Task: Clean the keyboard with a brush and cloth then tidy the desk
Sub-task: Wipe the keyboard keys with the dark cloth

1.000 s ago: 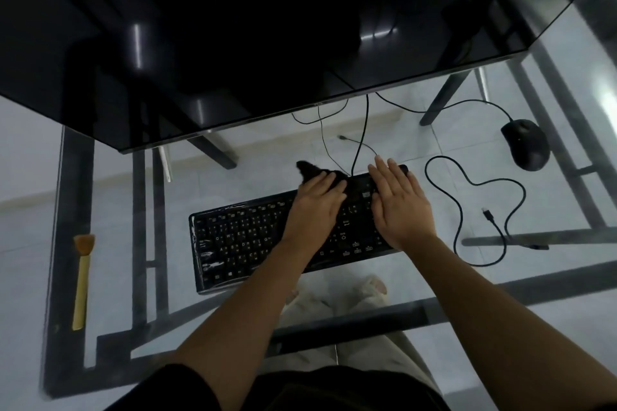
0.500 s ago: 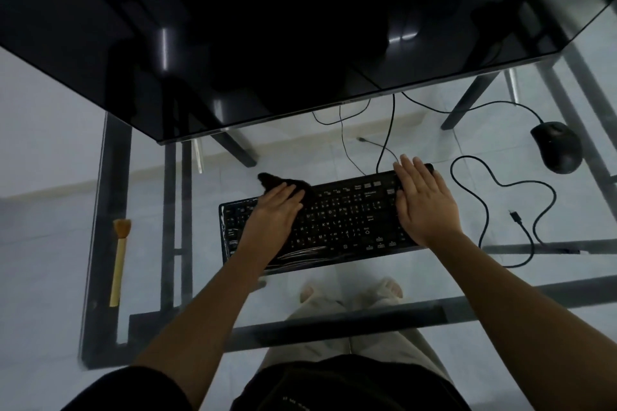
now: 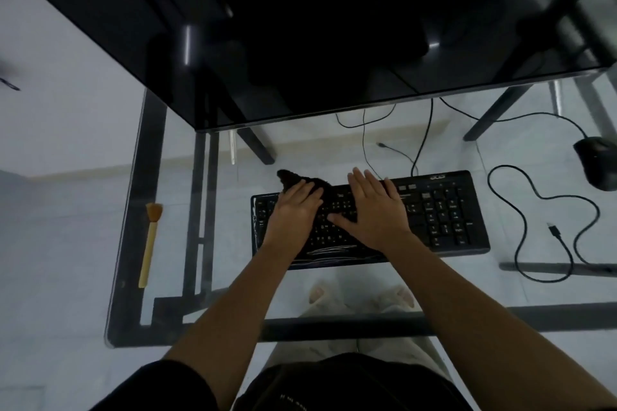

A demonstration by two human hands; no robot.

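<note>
Two hands lie flat on the black Acer keyboard (image 3: 444, 210), which sits mid-desk on the glass desk (image 3: 187, 187). Left hand (image 3: 293, 210): fingers straight, pressing a black cloth (image 3: 287, 176) onto the keyboard's left upper keys, gripping nothing. Right hand (image 3: 377, 213): fingers extended and slightly spread, resting on the centre keys. Wooden-handled brush (image 3: 149, 243) lies well apart near the desk's left edge. Mouse (image 3: 597, 163) sits far right.

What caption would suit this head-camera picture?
Left hand presses a dark cloth on the keyboard; right hand rests flat on the keys.

Office desk (image 3: 227, 237): monitor (image 3: 300, 27), keyboard (image 3: 444, 210), mouse (image 3: 597, 163)
</note>
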